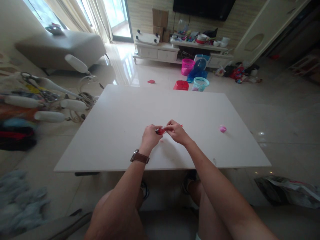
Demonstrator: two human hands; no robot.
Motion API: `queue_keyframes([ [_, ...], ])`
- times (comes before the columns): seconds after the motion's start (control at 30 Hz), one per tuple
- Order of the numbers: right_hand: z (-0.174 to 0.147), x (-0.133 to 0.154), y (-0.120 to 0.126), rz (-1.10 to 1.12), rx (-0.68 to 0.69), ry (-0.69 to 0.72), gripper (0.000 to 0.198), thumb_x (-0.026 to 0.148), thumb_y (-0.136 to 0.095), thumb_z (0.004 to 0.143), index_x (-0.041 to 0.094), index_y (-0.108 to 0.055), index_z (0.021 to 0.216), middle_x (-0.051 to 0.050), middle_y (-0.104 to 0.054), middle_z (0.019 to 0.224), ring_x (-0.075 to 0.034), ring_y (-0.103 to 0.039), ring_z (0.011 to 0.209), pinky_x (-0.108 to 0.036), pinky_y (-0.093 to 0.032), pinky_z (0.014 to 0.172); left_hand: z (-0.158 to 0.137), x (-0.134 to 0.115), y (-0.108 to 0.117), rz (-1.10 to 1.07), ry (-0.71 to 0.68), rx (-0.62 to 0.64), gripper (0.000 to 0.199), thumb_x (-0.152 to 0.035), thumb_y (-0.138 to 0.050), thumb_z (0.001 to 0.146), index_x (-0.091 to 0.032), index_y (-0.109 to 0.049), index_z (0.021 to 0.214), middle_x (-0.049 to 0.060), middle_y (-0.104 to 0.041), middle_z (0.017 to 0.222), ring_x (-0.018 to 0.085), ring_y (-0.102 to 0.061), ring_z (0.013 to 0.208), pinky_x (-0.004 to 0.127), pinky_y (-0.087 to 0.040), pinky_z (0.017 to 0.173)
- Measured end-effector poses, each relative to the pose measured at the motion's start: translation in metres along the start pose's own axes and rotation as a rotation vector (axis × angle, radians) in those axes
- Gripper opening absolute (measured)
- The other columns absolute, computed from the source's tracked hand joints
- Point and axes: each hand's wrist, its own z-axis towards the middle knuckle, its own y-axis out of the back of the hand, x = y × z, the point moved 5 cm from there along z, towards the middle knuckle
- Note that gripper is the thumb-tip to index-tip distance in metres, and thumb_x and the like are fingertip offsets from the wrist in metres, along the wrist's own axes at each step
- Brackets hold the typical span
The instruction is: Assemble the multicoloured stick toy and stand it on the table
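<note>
Head view, looking down at a seated person's two bare forearms over a white rectangular surface. The left hand, with one brown watch on its wrist, and the right hand meet near the middle of the surface. Both pinch one small red object between them, fingers of each grip closed on it; it is too small to tell what it is. A thin red bit pokes out past the right hand's fingers.

One small pink object lies alone on the surface, well apart to the right of the hands.

On the floor beyond the far edge stand three baskets: one red, one pale teal, one pink. One crumpled bag lies on the floor at lower right.
</note>
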Motion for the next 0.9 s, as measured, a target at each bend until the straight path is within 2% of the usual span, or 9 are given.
queue_keyframes([
  [0.2, -0.001, 0.006, 0.008, 0.047, -0.076, -0.054, 0.014, 0.017, -0.068, 0.086, 0.02, -0.081, 0.088, -0.003, -0.067, 0.083, -0.013, -0.061, 0.072, -0.026, -0.049, 0.068, 0.001, 0.001, -0.002, 0.001, -0.014, 0.005, 0.044, -0.019, -0.078, 0.073, -0.027, -0.079, 0.116, 0.003, -0.072, 0.097, 0.017, -0.063, 0.089, 0.028, -0.049, 0.087],
  [0.33, -0.001, 0.006, 0.01, 0.103, -0.166, -0.104, 0.006, 0.022, -0.073, 0.082, 0.02, -0.077, 0.085, -0.003, -0.073, 0.081, -0.016, -0.067, 0.075, -0.029, -0.053, 0.074, 0.0, -0.001, -0.002, -0.015, -0.003, 0.001, 0.045, -0.019, -0.079, 0.073, -0.027, -0.079, 0.117, 0.002, -0.073, 0.097, 0.018, -0.063, 0.091, 0.028, -0.05, 0.088],
  [0.43, -0.001, 0.002, 0.008, 0.191, -0.21, -0.151, 0.011, 0.028, -0.076, 0.079, 0.021, -0.074, 0.087, -0.002, -0.075, 0.082, -0.018, -0.07, 0.078, -0.031, -0.057, 0.077, 0.0, -0.003, -0.001, -0.046, -0.002, -0.002, 0.046, -0.018, -0.079, 0.072, -0.026, -0.079, 0.117, 0.003, -0.072, 0.096, 0.017, -0.064, 0.089, 0.028, -0.05, 0.088],
  [0.57, -0.001, 0.001, 0.007, 0.225, -0.233, -0.173, 0.018, 0.031, -0.076, 0.077, 0.021, -0.069, 0.09, -0.002, -0.073, 0.083, -0.017, -0.069, 0.075, -0.029, -0.057, 0.072, 0.0, -0.003, 0.0, -0.068, 0.007, -0.021, 0.045, -0.02, -0.08, 0.072, -0.026, -0.079, 0.116, 0.003, -0.072, 0.096, 0.017, -0.064, 0.088, 0.029, -0.051, 0.088],
  [0.7, -0.002, 0.009, 0.011, 0.155, -0.25, -0.145, 0.014, 0.028, -0.075, 0.077, 0.021, -0.067, 0.087, 0.0, -0.071, 0.077, -0.016, -0.067, 0.073, -0.028, -0.055, 0.072, 0.0, -0.003, 0.001, -0.086, 0.001, -0.03, 0.043, -0.02, -0.081, 0.072, -0.026, -0.08, 0.114, 0.002, -0.071, 0.094, 0.017, -0.064, 0.086, 0.029, -0.051, 0.087],
  [0.9, -0.002, 0.021, 0.015, 0.018, -0.226, -0.042, 0.002, 0.022, -0.069, 0.086, 0.022, -0.07, 0.088, -0.003, -0.069, 0.091, -0.018, -0.069, 0.088, -0.031, -0.053, 0.083, -0.001, -0.007, 0.004, -0.12, 0.0, -0.041, 0.043, -0.02, -0.081, 0.072, -0.027, -0.08, 0.114, 0.002, -0.069, 0.092, 0.017, -0.064, 0.086, 0.029, -0.05, 0.086],
])
